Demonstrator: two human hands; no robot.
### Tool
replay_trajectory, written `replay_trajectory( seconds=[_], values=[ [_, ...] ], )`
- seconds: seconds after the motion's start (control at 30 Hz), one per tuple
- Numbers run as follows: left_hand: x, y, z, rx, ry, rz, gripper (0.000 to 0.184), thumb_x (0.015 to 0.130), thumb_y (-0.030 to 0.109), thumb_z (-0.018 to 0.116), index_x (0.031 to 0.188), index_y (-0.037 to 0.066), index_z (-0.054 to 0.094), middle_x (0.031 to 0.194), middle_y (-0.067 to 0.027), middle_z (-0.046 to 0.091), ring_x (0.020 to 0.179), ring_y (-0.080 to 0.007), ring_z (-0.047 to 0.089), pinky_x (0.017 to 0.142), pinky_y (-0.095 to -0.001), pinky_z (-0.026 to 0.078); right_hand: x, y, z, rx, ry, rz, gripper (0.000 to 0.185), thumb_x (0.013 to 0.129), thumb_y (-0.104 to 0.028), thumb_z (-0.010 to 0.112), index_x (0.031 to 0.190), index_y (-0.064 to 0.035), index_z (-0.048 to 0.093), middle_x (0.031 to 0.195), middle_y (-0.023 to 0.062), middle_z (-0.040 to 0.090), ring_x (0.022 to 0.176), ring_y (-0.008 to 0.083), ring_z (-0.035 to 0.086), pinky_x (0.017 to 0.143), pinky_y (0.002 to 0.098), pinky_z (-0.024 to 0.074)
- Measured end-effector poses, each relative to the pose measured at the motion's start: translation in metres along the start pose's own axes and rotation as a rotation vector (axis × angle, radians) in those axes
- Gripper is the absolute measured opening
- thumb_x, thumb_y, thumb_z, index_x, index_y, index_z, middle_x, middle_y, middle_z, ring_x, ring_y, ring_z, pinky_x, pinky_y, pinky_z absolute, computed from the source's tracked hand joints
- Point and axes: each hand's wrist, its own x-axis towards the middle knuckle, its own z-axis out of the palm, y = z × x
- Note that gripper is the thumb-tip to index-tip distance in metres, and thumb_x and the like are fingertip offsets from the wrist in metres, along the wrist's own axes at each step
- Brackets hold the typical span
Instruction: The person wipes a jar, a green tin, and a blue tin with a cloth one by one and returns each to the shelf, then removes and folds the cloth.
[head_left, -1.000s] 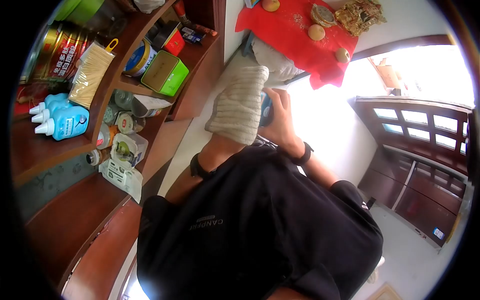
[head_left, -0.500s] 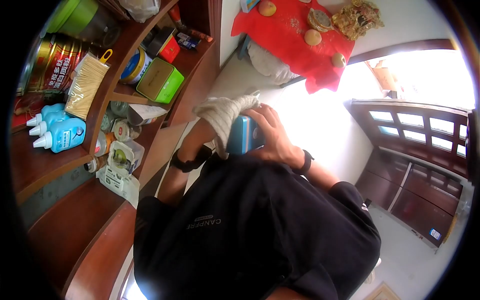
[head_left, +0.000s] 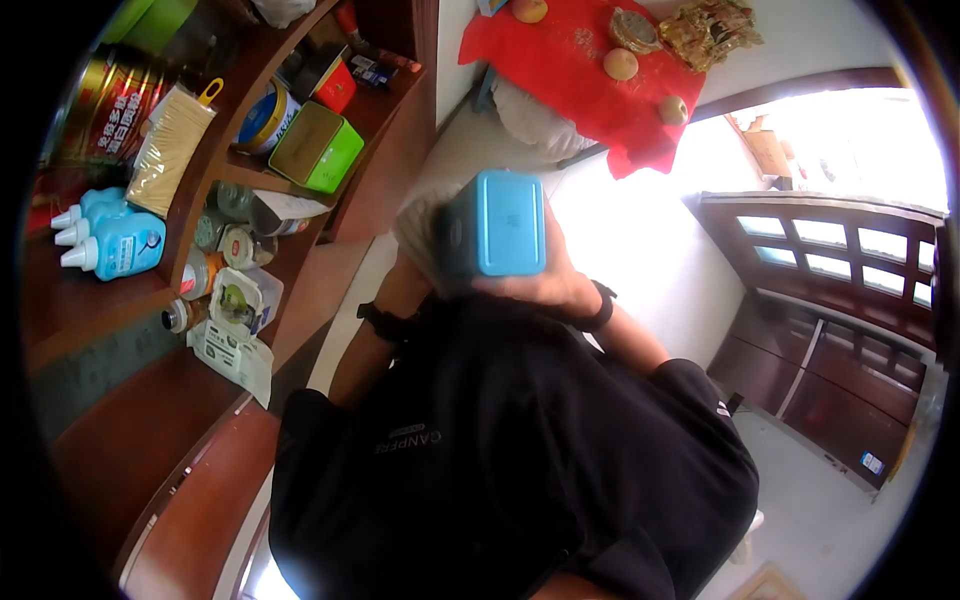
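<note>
"Where was the blue box (head_left: 510, 224)?"
"Midair, the right hand (head_left: 560, 282) curled round its side; cloth (head_left: 421, 228) hid the left hand (head_left: 404, 283), pose unclear."
"Handling?"
"Likely stiff, light, slick; opposite sides suited gripping."

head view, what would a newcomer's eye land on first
Probably the light-blue box near the middle, in the right hand, with a pale cloth beside it on the left. Next would likely be the vivid red cloth at the top, then the bright green container at upper left.
</note>
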Motion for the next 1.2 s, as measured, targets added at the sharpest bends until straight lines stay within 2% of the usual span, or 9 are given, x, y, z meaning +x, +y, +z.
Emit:
replay_trajectory(
  seconds=[0.2, 0.37, 0.47, 0.53, 0.67, 0.77, 0.8, 0.93, 1.2],
  values=[
    [0.000, 0.083, -0.002, 0.517, 0.235, 0.456, 0.055, 0.075, 0.024, 0.076, 0.120, 0.001, 0.055, 0.110, -0.0120, 0.062, 0.101, -0.0243, 0.061, 0.086, -0.0321, 0.050, 0.007, 0.008, 0.006, 0.069, 0.058, -0.254, 0.114, 0.067, -0.022, 0.088, 0.150, -0.0028, 0.012, 0.143, 0.0214, 0.040, 0.134, 0.0330, 0.042, 0.114, 0.0450, 0.0316],
    [0.003, 0.134, 0.004, 0.415, 0.211, 0.142, 0.054, 0.075, 0.014, 0.077, 0.123, 0.002, 0.055, 0.110, -0.0095, 0.063, 0.103, -0.0190, 0.061, 0.088, -0.0291, 0.049, 0.005, -0.002, -0.027, -0.379, 0.051, -0.252, 0.111, 0.072, -0.022, 0.082, 0.154, -0.0029, 0.009, 0.144, 0.0228, 0.038, 0.136, 0.0348, 0.040, 0.112, 0.0450, 0.0335],
    [0.012, 0.118, 0.007, 0.479, 0.187, 0.322, 0.047, 0.081, 0.008, 0.072, 0.124, 0.003, 0.055, 0.113, -0.0081, 0.064, 0.104, -0.0161, 0.062, 0.089, -0.0264, 0.049, -0.001, -0.002, -0.016, -0.153, 0.148, -0.237, 0.107, 0.071, -0.023, 0.082, 0.152, -0.0017, 0.015, 0.141, 0.0217, 0.041, 0.132, 0.0330, 0.045, 0.111, 0.0436, 0.0349],
    [0.023, 0.116, 0.013, 0.271, 0.097, 0.242, 0.041, 0.086, 0.006, 0.066, 0.125, 0.003, 0.055, 0.116, -0.0061, 0.064, 0.105, -0.0155, 0.062, 0.089, -0.0251, 0.048, 0.000, 0.000, -0.015, -0.120, 0.217, -0.296, 0.104, 0.070, -0.021, 0.084, 0.149, -0.0029, 0.020, 0.137, 0.0214, 0.043, 0.127, 0.0308, 0.049, 0.108, 0.0429, 0.0387],
    [0.025, 0.080, 0.022, 0.428, 0.114, 0.238, 0.049, 0.080, 0.017, 0.072, 0.122, 0.002, 0.053, 0.112, -0.0087, 0.061, 0.108, -0.0218, 0.058, 0.097, -0.0330, 0.043, 0.002, -0.008, -0.019, -0.087, 0.393, -0.075, 0.099, 0.069, -0.017, 0.085, 0.146, -0.0018, 0.024, 0.134, 0.0213, 0.046, 0.121, 0.0293, 0.053, 0.101, 0.0419, 0.0457],
    [0.029, 0.049, 0.021, 0.259, 0.108, 0.107, 0.047, 0.085, 0.019, 0.068, 0.125, 0.001, 0.052, 0.116, -0.0079, 0.061, 0.109, -0.0203, 0.057, 0.099, -0.0320, 0.043, 0.001, -0.007, -0.032, -0.383, 0.271, -0.069, 0.097, 0.069, -0.021, 0.084, 0.144, 0.0003, 0.026, 0.122, 0.0229, 0.056, 0.112, 0.0322, 0.061, 0.097, 0.0413, 0.0486],
    [0.031, 0.042, 0.018, 0.191, 0.096, 0.049, 0.046, 0.088, 0.019, 0.066, 0.127, 0.001, 0.051, 0.118, -0.0075, 0.061, 0.111, -0.0192, 0.057, 0.100, -0.0311, 0.043, 0.000, -0.010, -0.032, -0.483, 0.220, 0.016, 0.093, 0.070, -0.027, 0.084, 0.140, 0.0019, 0.029, 0.108, 0.0269, 0.063, 0.104, 0.0403, 0.065, 0.091, 0.0426, 0.0513],
    [0.042, 0.032, 0.015, -0.009, 0.061, -0.050, 0.043, 0.099, 0.020, 0.054, 0.136, 0.000, 0.047, 0.127, -0.0073, 0.059, 0.116, -0.0142, 0.057, 0.101, -0.0264, 0.045, -0.010, 0.011, -0.027, -0.554, 0.152, 0.114, 0.088, 0.070, -0.029, 0.084, 0.134, 0.0032, 0.033, 0.107, 0.0308, 0.063, 0.098, 0.0489, 0.064, 0.085, 0.0475, 0.0526],
    [0.059, 0.025, 0.018, -0.343, -0.016, -0.128, 0.040, 0.101, 0.020, 0.052, 0.136, 0.000, 0.051, 0.126, -0.0071, 0.062, 0.117, -0.0145, 0.058, 0.102, -0.0260, 0.046, -0.006, 0.006, -0.041, -0.405, 0.198, -0.078, 0.080, 0.072, -0.027, 0.083, 0.131, 0.0058, 0.040, 0.109, 0.0258, 0.065, 0.100, 0.0393, 0.067, 0.088, 0.0417, 0.0525]
  ],
)
